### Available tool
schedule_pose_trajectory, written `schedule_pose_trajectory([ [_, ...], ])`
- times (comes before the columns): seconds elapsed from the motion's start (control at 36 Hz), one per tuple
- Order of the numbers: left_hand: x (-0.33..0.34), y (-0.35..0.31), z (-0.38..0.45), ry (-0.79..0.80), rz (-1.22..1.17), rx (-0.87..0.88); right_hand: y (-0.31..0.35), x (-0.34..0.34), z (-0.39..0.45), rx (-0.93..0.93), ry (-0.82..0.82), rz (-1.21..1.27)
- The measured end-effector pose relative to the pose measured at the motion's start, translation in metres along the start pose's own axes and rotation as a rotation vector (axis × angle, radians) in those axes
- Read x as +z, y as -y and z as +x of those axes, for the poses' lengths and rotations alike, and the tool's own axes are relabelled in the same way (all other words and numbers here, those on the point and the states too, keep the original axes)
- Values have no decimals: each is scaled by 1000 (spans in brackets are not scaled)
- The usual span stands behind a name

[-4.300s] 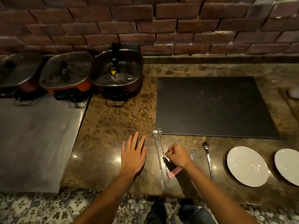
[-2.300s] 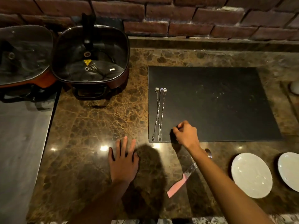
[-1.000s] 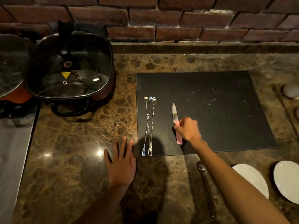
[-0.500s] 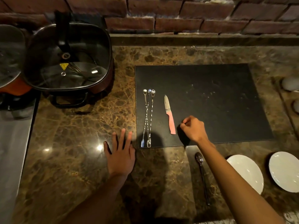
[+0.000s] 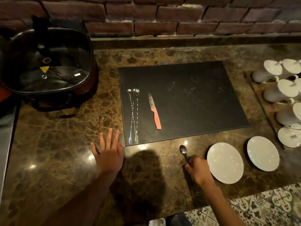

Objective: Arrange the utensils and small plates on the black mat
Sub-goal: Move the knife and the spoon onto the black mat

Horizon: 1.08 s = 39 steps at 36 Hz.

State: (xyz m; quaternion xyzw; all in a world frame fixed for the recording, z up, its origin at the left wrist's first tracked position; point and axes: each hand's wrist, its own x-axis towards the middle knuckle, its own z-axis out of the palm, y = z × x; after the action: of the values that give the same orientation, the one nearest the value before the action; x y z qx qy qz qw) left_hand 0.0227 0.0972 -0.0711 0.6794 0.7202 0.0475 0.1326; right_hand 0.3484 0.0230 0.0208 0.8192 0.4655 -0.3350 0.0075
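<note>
The black mat lies on the brown marble counter. On its left part rest several long twisted bar spoons with fork ends, and beside them a pink-handled knife, blade pointing away. A metal spoon lies on the counter just below the mat's front edge; my right hand is closed around its handle. My left hand rests flat on the counter left of the mat, fingers spread. Two small white plates sit on the counter to the right of my right hand.
A dark lidded electric pot stands at the back left. A wooden tray with several white cups on their sides lies at the right edge. A brick wall backs the counter. Patterned floor tiles show below the counter's front edge.
My right hand let go of the pink knife on the mat, drew back to the counter and closed on the spoon's handle. The left hand stayed flat.
</note>
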Motion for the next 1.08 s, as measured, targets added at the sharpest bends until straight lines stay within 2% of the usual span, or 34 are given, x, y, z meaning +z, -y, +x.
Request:
schedule_pose_trajectory([
  [0.33, 3, 3, 2, 15, 22, 1, 24, -7, 29, 63, 82, 142],
  [0.47, -5, 0, 1, 16, 17, 6, 44, -21, 48, 14, 137, 163],
  [0.78, 6, 6, 2, 28, 3, 0, 103, -74, 133, -38, -115, 185],
  [0.92, 14, 9, 3, 31, 7, -1, 130, -82, 180, -62, -138, 135],
  [1.08, 16, 11, 3, 42, 16, -5, 144, -78, 196, -112, -117, 82],
])
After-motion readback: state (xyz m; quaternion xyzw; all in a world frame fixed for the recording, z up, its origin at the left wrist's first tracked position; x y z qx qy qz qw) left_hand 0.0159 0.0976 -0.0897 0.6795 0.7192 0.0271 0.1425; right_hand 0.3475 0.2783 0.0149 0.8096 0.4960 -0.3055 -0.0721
